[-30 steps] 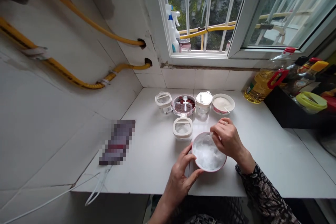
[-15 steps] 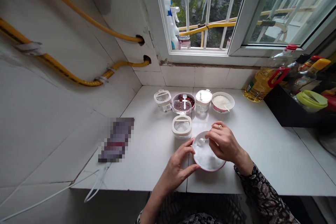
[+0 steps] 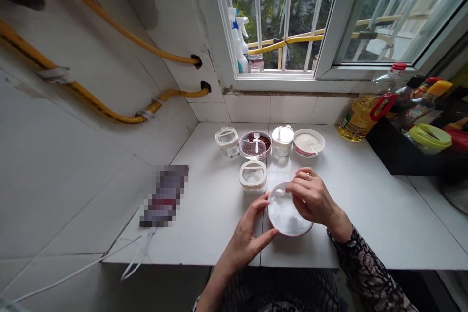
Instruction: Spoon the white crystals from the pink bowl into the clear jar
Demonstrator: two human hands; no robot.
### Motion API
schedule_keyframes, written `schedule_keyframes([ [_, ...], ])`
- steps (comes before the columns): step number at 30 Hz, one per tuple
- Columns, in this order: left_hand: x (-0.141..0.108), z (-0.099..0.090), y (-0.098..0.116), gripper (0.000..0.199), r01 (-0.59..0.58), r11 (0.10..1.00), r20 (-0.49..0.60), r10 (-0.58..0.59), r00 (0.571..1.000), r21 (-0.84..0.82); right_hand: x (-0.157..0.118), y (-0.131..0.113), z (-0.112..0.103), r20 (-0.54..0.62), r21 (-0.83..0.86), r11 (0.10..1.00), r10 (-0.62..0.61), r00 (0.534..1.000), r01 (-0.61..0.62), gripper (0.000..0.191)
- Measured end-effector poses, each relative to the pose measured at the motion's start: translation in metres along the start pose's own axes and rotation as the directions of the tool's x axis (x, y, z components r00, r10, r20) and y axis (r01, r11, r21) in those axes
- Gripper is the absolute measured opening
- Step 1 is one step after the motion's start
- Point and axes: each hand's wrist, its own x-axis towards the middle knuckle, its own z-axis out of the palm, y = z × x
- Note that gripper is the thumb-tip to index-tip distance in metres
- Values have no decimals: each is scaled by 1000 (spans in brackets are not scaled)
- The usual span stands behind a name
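The round bowl [image 3: 290, 235] sits on the white counter [image 3: 204, 234], near the front edge, with a heap of white bits [image 3: 287, 215] inside it. Your left hand [image 3: 246, 239] holds the bowl's edge with the fingers and thumb. Your right hand [image 3: 312, 200] is curled over the bowl. A small white spoon [image 3: 279, 193] pokes out by those fingers, but they hide it, so I cannot tell if you are gripping it.

Take care here. If you press too hard on the rim, the bowl could tip. If you move the spoon too fast, white bits could jump out. Just beside the bowl is a clear tub [image 3: 253, 176], and a quick push to the left could bump it. Behind that tub is a dish of red beans [image 3: 255, 144], and next to it are a small white tub [image 3: 282, 140] and a bowl of white powder [image 3: 308, 142]. A wide arm swing could knock those too.
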Motion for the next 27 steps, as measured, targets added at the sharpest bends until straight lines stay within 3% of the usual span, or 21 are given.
schedule_keyframes([
  [4,-9,12,1,70,45,999,-37,-46,998,-25,0,-1,-2,94,61,998,-30,995,24,22],
  [8,-14,27,-2,81,43,999,-97,-43,994,0,-4,4,-5,-37,31,993,115,993,-113,21],
  [13,-16,36,-12,69,15,1000,-185,-11,983,24,-7,8,4,-25,17,961,275,961,-275,21],
  [17,-16,37,-14,62,6,1000,-195,-4,981,12,-8,6,11,28,71,929,361,932,-362,21],
  [22,-16,38,-13,63,5,1000,-194,-9,981,-20,-10,10,10,-12,125,859,501,865,-496,21],
  [27,-14,38,-12,65,-9,1000,-186,4,983,-28,-10,10,15,34,155,835,530,847,-529,21],
])
